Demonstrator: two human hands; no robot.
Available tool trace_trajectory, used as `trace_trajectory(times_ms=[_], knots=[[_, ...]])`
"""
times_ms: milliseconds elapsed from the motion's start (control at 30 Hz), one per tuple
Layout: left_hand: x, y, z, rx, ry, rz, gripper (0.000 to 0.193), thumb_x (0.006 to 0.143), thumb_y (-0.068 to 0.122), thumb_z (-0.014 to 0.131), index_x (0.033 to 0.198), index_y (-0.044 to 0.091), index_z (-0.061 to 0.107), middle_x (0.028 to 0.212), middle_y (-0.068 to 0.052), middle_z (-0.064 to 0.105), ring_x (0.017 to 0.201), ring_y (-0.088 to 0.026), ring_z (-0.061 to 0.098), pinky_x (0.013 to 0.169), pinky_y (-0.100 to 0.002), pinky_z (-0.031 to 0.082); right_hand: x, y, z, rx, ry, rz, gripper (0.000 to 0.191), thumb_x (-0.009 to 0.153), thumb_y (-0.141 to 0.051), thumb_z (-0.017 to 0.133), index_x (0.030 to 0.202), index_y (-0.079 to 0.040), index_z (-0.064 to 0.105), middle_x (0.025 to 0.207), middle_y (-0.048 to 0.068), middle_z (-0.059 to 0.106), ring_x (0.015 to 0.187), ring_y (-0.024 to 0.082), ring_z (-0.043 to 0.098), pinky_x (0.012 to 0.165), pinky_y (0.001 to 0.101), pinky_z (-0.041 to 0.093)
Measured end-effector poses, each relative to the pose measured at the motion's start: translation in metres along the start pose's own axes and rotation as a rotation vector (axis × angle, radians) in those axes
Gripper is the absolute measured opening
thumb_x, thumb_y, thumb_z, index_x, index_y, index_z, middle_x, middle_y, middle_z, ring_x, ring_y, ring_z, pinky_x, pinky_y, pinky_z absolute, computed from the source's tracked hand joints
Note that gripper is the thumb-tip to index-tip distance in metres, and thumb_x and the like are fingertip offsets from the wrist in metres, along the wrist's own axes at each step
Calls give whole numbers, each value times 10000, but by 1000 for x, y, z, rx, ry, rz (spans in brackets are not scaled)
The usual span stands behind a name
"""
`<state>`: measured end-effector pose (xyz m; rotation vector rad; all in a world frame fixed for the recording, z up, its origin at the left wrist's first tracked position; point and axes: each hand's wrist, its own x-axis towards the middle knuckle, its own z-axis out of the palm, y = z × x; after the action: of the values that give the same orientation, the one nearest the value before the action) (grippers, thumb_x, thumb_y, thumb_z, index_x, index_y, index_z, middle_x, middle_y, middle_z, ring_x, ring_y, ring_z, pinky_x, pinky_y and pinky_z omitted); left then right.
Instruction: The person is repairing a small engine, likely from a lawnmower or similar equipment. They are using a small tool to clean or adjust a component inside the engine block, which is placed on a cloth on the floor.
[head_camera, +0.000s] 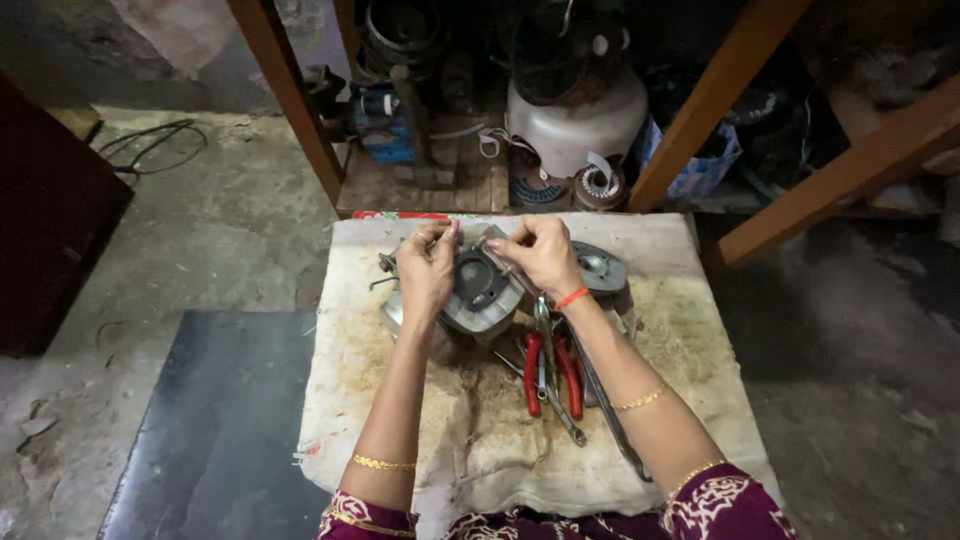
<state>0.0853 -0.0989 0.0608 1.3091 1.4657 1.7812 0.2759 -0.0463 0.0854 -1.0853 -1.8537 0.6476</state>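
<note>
My left hand (425, 272) pinches something too small to identify. My right hand (540, 255) grips a thin tool over the grey motor housing (478, 290), hiding its far rim.

Motor housing (478, 290): dull grey cast metal, smooth.
Pliers (550, 372): glossy red plastic handles, steel jaws.
Bench (690, 350) cover: stained, rough off-white cloth.
Shelf frame (285, 90): matt brown wood.
Floor (220, 230): rough concrete.
</note>
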Motion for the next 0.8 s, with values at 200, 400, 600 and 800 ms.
trace_trajectory(times_ms=[200,400,600,800], knots=[[8,-4,0,25,22,66,254,973,231,682,976,-12,756,845,-102,758,773,-129,681,741,-311,534,9,0,9,73,11,-58,291,802,-213,878,722,-6,690,633,29,682,577,50,551,519,279,447],[10,-13,3,-44,14,10,269,990,231,679,993,-26,761,840,-90,748,777,-101,630,742,-309,519,-15,11,-10,-1,-1,-44,323,798,-224,882,688,-7,670,634,40,690,581,62,547,529,289,449],[12,-12,2,-71,2,-23,271,986,242,674,1001,-15,756,824,-57,747,765,-89,626,732,-287,523,11,2,4,-39,6,-85,292,778,-222,885,701,-15,693,631,64,695,571,81,584,536,290,468],[10,-10,2,-62,-6,12,273,996,233,667,985,-24,759,861,-67,749,800,-91,631,758,-295,518,8,-7,4,-49,5,-51,298,784,-217,878,700,-9,682,629,57,678,562,81,566,527,294,456]])
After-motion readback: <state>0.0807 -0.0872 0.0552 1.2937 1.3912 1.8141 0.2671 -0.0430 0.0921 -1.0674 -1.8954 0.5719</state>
